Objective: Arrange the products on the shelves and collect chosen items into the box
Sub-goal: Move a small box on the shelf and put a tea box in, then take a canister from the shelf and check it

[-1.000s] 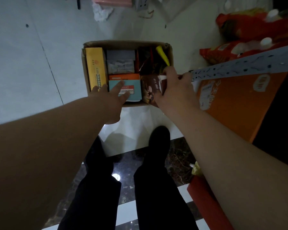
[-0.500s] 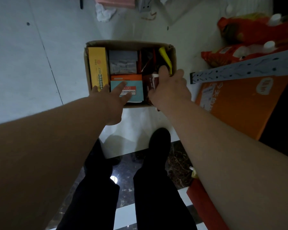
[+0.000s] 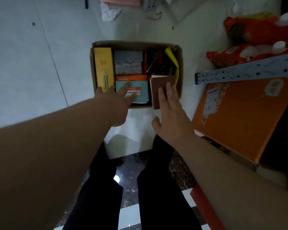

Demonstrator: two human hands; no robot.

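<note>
The brown carton [image 3: 158, 83] stands on edge in the near right corner of the cardboard box [image 3: 136, 43], directly under the fingers [image 3: 169, 90] of the right hand [image 3: 171, 117]. These fingers lie straight and close together on the carton's near face, gripping nothing. Whether they press it or only rest on it cannot be told. The carton's near end sticks out past the box's front wall, so it does not look fully seated.

Left of those fingers, the left hand [image 3: 118, 105] reaches into the box with its fingers [image 3: 126, 85] spread and straight. They lie across the teal box [image 3: 142, 90], and the outermost one reaches the yellow box [image 3: 103, 67]. This hand holds nothing either.

Beyond both sets of fingertips lie an orange box [image 3: 136, 78], a grey packet [image 3: 128, 63], dark wrappers [image 3: 154, 62] and a yellow pouch [image 3: 172, 58].

The box looks nearly full, so collecting seems well advanced. The step in hand is probably settling the brown carton level with the rest. To the right of the right fingers, well apart, a large orange carton [image 3: 236, 117] and red bags [image 3: 256, 32] sit by a perforated shelf rail [image 3: 248, 71]. How much shelf arranging is left cannot be judged.
</note>
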